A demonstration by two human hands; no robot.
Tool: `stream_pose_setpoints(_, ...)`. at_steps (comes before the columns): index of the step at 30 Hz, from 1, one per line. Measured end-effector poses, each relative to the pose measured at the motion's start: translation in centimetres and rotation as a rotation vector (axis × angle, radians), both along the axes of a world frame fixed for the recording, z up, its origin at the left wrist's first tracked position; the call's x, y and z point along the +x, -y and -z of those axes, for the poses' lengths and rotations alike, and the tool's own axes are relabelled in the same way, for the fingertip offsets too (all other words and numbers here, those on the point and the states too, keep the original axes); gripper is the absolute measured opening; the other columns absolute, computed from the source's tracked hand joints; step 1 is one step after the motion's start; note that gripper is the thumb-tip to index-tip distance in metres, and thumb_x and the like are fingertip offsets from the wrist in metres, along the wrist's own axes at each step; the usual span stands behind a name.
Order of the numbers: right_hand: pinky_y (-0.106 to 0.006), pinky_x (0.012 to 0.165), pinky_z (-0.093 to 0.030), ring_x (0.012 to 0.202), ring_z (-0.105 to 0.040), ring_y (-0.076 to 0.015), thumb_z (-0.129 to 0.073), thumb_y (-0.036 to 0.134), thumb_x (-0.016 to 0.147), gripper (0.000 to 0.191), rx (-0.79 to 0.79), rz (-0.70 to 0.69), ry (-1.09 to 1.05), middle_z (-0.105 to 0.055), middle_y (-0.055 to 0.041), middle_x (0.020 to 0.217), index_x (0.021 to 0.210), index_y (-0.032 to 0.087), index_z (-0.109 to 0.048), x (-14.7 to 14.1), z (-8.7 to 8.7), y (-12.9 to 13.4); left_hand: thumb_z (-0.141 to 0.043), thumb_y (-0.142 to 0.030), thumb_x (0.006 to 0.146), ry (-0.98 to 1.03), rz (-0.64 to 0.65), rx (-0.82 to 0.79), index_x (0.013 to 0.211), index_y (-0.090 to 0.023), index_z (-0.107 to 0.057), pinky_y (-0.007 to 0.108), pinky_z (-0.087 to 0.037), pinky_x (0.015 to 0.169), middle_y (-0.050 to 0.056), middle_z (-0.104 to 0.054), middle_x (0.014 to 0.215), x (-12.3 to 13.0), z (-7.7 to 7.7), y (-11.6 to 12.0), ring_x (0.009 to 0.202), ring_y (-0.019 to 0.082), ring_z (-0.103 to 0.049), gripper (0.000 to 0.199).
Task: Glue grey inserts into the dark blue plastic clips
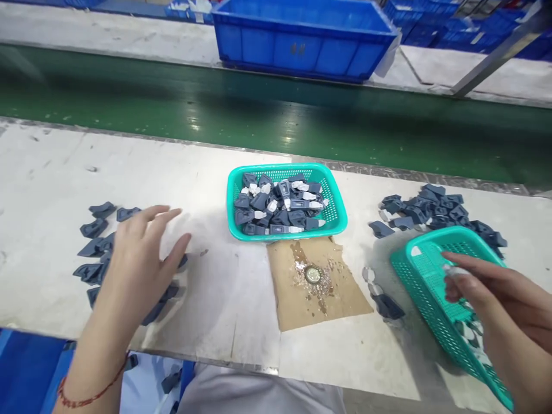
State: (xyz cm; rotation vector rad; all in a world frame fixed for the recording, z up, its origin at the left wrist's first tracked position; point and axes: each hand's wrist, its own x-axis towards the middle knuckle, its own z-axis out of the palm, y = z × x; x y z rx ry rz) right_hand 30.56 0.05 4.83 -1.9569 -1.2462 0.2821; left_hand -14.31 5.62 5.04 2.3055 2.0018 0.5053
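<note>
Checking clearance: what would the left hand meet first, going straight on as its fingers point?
The left hand would probably meet the middle green basket at its left side. Height is unclear; it may pass above.

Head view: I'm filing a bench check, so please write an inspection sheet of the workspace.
Surface: white benchtop, scuffed and marked.
Job's things: middle basket holds dark parts, several with white ends; right basket holds pale pieces; loose dark parts lie in a left group and a right pile.
Clutter: stained cardboard bearing a round metallic disc.
Hands: left hand open near the left group; right hand pinches a small whitish piece over the right basket.
Cables: nothing seen.
Surroundings: green strip; blue bin beyond.
</note>
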Motion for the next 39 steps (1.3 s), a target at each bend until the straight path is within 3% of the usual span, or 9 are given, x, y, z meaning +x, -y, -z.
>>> stream_pose_setpoints(5, -0.027, 0.049, -0.049, 0.058, -0.063, -0.0195, -0.084, 0.048, 0.073, 0.028, -0.071, -0.091, -0.298, -0.070, -0.0028, 0.068, 0.088, 0.026, -0.078, -6.1, 0.8, 0.1, -0.046, -0.054, 0.099, -0.066, -0.029, -0.124, 0.124, -0.026, -0.065, 0.061, -0.048, 0.097, 0.014, -0.069, 0.123, -3.9, 0.7, 2.3, 0.113, 0.044, -0.062, 0.042)
stream_pose_setpoints(11, -0.024, 0.057, -0.053, 0.064, -0.065, -0.0167, -0.073, 0.044, 0.090, 0.022, -0.141, -0.346, -0.501, -0.073, -0.0035, 0.075, 0.089, 0.023, -0.077, -9.1, 3.1, -0.7, -0.050, -0.053, 0.096, 0.053, 0.046, -0.180, 0.106, -0.029, -0.070, 0.048, -0.050, 0.086, 0.006, -0.073, 0.109, -3.3, 1.0, 2.7, 0.100, 0.036, -0.065, 0.032)
stream_pose_setpoints(15, -0.026, 0.062, -0.053, 0.068, -0.066, -0.0167, -0.066, 0.042, 0.097, 0.023, -0.141, -0.410, -0.509, -0.072, -0.0025, 0.077, 0.090, 0.022, -0.074, -10.0, 3.8, -0.8, -0.057, -0.048, 0.093, 0.087, -0.132, -0.190, 0.107, -0.031, -0.068, 0.039, -0.050, 0.071, 0.002, -0.070, 0.099, -1.8, 0.3, 2.7, 0.080, 0.026, -0.066, 0.025)
stream_pose_setpoints(17, -0.027, 0.066, -0.053, 0.074, -0.068, -0.0173, -0.063, 0.040, 0.099, 0.022, -0.150, -0.431, -0.438, -0.074, -0.0026, 0.084, 0.091, 0.022, -0.072, -10.2, 4.0, -0.8, -0.063, -0.050, 0.091, 0.257, -0.239, -0.239, 0.111, -0.033, -0.070, 0.034, -0.048, 0.063, -0.001, -0.069, 0.086, -0.4, -0.2, 3.1, 0.069, 0.020, -0.062, 0.027)
stream_pose_setpoints(21, -0.028, 0.072, -0.053, 0.079, -0.069, -0.0172, -0.058, 0.030, 0.103, 0.015, -0.106, -0.536, -0.174, -0.075, -0.0017, 0.089, 0.095, 0.023, -0.069, -10.4, 4.0, -0.8, -0.081, -0.041, 0.080, 0.921, -0.255, -0.380, 0.105, -0.031, -0.070, 0.032, -0.057, 0.071, 0.001, -0.076, 0.106, 3.5, -0.6, 4.0, 0.081, 0.021, -0.068, 0.029)
stream_pose_setpoints(24, -0.029, 0.075, -0.054, 0.083, -0.070, -0.0180, -0.055, 0.023, 0.103, 0.013, -0.040, -0.630, -0.017, -0.075, -0.0027, 0.091, 0.097, 0.022, -0.067, -10.5, 4.1, -0.9, -0.083, -0.035, 0.081, 1.214, -0.215, -0.528, 0.116, -0.030, -0.067, 0.026, -0.057, 0.065, 0.003, -0.074, 0.105, 6.2, -0.2, 4.4, 0.068, 0.014, -0.065, 0.038)
stream_pose_setpoints(29, -0.031, 0.077, -0.055, 0.087, -0.072, -0.0191, -0.054, 0.020, 0.103, 0.011, -0.015, -0.699, 0.085, -0.076, -0.0049, 0.095, 0.099, 0.022, -0.065, -10.5, 4.2, -0.9, -0.089, -0.031, 0.075, 1.450, -0.252, -0.791, 0.111, -0.024, -0.076, 0.029, -0.063, 0.078, 0.005, -0.076, 0.105, 9.3, 0.6, 4.7, 0.068, 0.012, -0.068, 0.039)
stream_pose_setpoints(33, -0.028, 0.073, -0.055, 0.082, -0.071, -0.0174, -0.056, 0.022, 0.103, 0.011, -0.034, -0.600, 0.033, -0.075, -0.0028, 0.091, 0.099, 0.023, -0.066, -10.3, 4.0, -0.6, -0.092, -0.026, 0.070, 1.508, -0.222, -0.940, 0.116, -0.025, -0.074, 0.028, -0.062, 0.076, 0.004, -0.078, 0.099, 10.4, 0.9, 4.7, 0.061, 0.010, -0.066, 0.049)
stream_pose_setpoints(39, -0.030, 0.072, -0.055, 0.077, -0.071, -0.0193, -0.054, 0.026, 0.103, 0.015, -0.072, -0.534, 0.038, -0.076, -0.0040, 0.089, 0.095, 0.022, -0.067, -10.3, 4.2, -0.7, -0.080, -0.029, 0.087, 1.450, 0.067, -0.855, 0.118, -0.024, -0.069, 0.031, -0.059, 0.084, 0.010, -0.076, 0.107, 10.5, 2.0, 4.8, 0.102, 0.024, -0.071, 0.034)
